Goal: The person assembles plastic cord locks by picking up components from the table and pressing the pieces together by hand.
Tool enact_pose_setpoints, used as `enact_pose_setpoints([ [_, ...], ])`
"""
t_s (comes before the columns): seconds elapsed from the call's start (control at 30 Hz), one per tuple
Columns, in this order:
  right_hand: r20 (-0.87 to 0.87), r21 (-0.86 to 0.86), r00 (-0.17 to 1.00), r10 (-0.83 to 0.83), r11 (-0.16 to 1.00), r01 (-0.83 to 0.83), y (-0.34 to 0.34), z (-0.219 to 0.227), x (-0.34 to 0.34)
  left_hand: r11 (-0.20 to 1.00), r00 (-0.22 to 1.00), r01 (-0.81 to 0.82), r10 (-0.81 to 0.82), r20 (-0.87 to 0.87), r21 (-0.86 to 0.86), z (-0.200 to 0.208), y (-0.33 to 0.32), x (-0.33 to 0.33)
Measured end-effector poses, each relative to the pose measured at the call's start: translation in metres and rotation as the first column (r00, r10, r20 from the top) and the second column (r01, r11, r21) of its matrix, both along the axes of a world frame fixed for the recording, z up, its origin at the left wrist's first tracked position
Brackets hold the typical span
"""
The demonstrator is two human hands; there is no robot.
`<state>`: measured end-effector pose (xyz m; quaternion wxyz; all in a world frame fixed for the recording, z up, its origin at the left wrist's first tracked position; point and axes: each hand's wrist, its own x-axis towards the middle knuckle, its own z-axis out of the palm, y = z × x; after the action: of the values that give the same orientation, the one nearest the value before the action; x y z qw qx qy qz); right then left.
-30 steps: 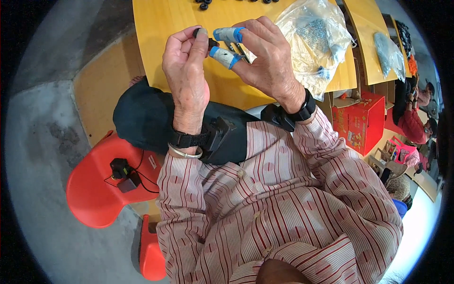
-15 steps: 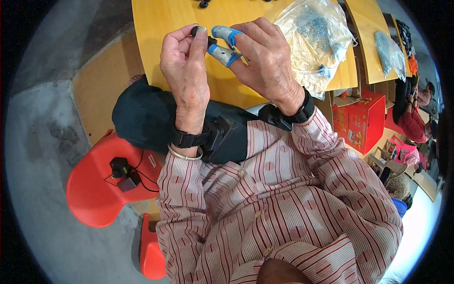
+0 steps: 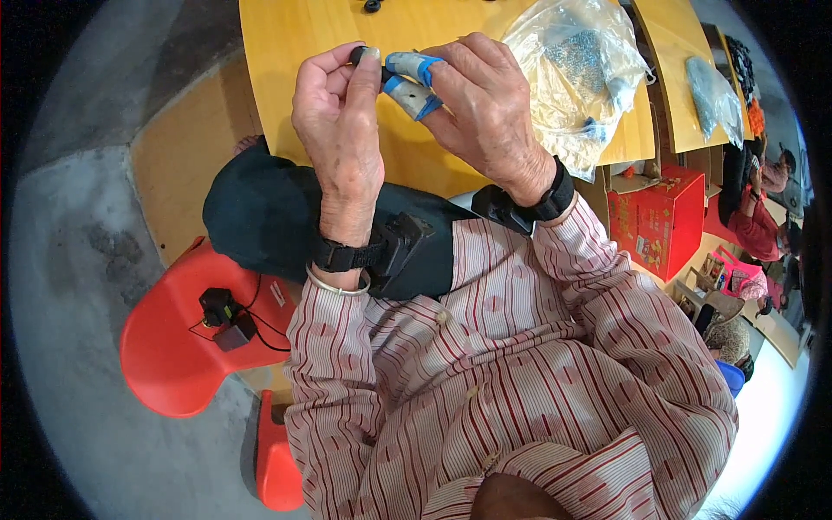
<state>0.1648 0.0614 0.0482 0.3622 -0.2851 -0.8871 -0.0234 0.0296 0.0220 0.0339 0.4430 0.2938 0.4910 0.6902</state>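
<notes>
Above the yellow table [image 3: 303, 35], my left hand [image 3: 341, 130] pinches a small black part [image 3: 357, 55] between thumb and fingertips. Close against it on the right is my right hand [image 3: 490, 108], its thumb and forefinger wrapped in blue-and-whitish tape. Those two taped tips are pressed together at the other end of the black part, which they mostly cover. Whether it is one piece or two joined pieces I cannot tell. Both wrists carry black straps with black box-shaped devices.
A clear plastic bag [image 3: 572, 74] of small greyish-blue pieces lies right of my hands. Small black rings [image 3: 372, 6] sit at the table's far edge. A red box [image 3: 663, 221] stands below right; a red stool [image 3: 165, 338] holds a black adapter [image 3: 230, 319]. Other people sit far right.
The taped thumb and forefinger of my right hand have come closer together over the black part. My left hand has stayed nearly in place.
</notes>
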Motion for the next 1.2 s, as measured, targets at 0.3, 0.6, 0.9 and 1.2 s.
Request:
enact_pose_setpoints([
  [0.3, 0.025, -0.006, 1.0, -0.01, 1.0, 0.01, -0.0008, -0.0057, -0.0007, 1.0, 1.0, -0.024, 0.024, -0.018, -0.009, -0.0023, 0.0005, -0.0002],
  [0.6, 0.065, -0.043, 0.997, -0.039, 0.998, 0.042, -0.0027, -0.0047, 0.0034, 1.0, 1.0, 0.011, -0.012, -0.023, -0.004, -0.0014, 0.0001, 0.0015],
  [0.9, 0.007, -0.079, 0.999, -0.038, 0.996, 0.038, -0.0044, -0.0006, 0.0017, 1.0, 1.0, 0.007, -0.008, 0.03, 0.019, -0.0018, 0.0, -0.0007],
  [1.2, -0.048, -0.026, 0.999, -0.016, 1.0, 0.015, -0.0025, -0.0064, 0.0006, 0.998, 0.984, 0.054, -0.057, 0.169, 0.023, -0.004, -0.0025, -0.0019],
])
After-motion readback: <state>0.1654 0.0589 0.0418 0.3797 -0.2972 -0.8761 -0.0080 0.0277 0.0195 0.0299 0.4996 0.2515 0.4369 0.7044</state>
